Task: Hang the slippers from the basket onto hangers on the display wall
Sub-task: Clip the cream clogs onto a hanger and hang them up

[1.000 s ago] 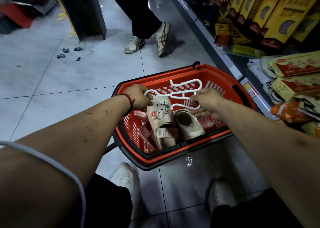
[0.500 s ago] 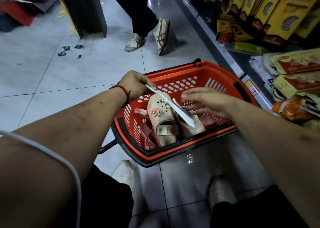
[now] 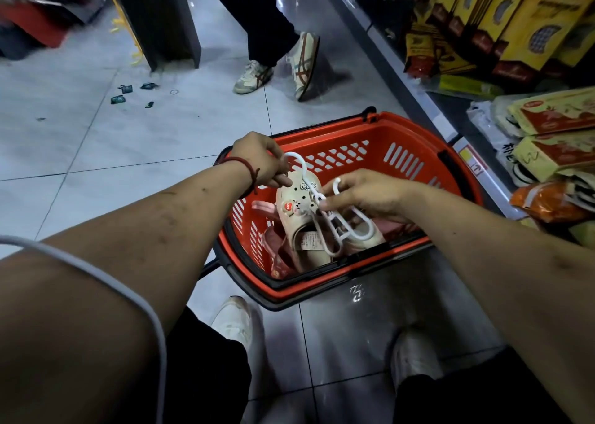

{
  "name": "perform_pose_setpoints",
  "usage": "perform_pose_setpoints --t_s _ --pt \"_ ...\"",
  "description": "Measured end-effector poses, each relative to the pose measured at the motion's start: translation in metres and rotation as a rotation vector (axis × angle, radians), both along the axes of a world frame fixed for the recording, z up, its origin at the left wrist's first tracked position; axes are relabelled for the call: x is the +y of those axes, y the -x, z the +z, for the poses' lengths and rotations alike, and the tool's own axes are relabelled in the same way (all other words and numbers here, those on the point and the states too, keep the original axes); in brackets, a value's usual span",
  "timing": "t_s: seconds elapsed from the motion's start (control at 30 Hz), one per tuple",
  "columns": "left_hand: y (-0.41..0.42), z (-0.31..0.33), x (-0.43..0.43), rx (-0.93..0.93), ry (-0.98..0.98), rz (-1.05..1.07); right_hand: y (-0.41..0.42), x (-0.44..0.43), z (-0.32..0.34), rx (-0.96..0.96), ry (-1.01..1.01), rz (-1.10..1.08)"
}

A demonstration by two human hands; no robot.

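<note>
A red basket [image 3: 360, 130] stands on the floor tiles in front of me. Inside lie a beige slipper with small charms [image 3: 297, 211], a second beige slipper [image 3: 367, 235] beside it, and pink slippers [image 3: 277, 246] underneath. Over the basket I hold a white plastic hanger [image 3: 331, 224]. My left hand [image 3: 260, 159] pinches its hook end at the upper left. My right hand [image 3: 363, 195] pinches the hanger near its middle, with the looped arms hanging down over the slippers.
A store shelf with yellow and red packaged goods [image 3: 502, 21] runs along the right. Another person's legs and sneakers [image 3: 277, 66] stand just beyond the basket. A dark pillar [image 3: 161, 21] rises at the back left. My own shoes [image 3: 235, 320] are below the basket.
The hanger has turned: it lay flat over the basket's far side, went edge-on, and now hangs with its loops toward me. Both hands have kept hold and risen slightly.
</note>
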State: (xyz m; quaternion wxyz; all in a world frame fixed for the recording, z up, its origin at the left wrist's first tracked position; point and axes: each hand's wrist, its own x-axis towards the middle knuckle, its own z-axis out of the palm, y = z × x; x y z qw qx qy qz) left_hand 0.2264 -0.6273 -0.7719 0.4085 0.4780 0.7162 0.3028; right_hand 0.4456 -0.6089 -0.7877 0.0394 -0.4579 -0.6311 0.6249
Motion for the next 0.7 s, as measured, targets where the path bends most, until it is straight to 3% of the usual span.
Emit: perform_pose_setpoints --t_s 0.23,0.37,0.43,0.57,0.7 --pt "-0.007 -0.003 -0.005 -0.056 0.036 -0.032 -0.004 -0.002 -0.006 -0.148 -0.011 -0.170" --pt "-0.018 -0.026 0.003 0.035 0.119 -0.104 0.002 0.000 -0.016 -0.262 -0.075 -0.268" --pt "-0.024 -0.033 0.005 0.175 0.198 -0.229 0.002 0.004 -0.025 -0.325 -0.080 -0.295" --pt "-0.042 -0.047 -0.002 0.722 0.336 -0.561 0.002 0.006 -0.035 -0.390 -0.017 -0.335" --pt "-0.059 -0.067 -0.014 0.948 0.252 -0.570 0.003 0.010 -0.037 -0.371 -0.071 -0.372"
